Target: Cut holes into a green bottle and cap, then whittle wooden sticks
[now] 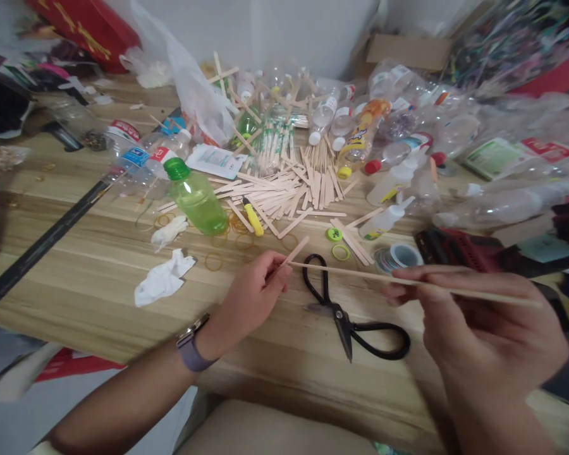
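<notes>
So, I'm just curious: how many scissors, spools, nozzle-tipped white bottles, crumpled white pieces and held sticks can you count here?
Scissors: 1
Spools: 1
Nozzle-tipped white bottles: 2
Crumpled white pieces: 2
Held sticks: 2
Total: 8

Head cam, fwd & down over table (109,262), close-up.

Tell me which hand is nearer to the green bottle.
Left. The left hand is below and right of the green bottle in the picture; the right hand is much farther off to the right.
</notes>
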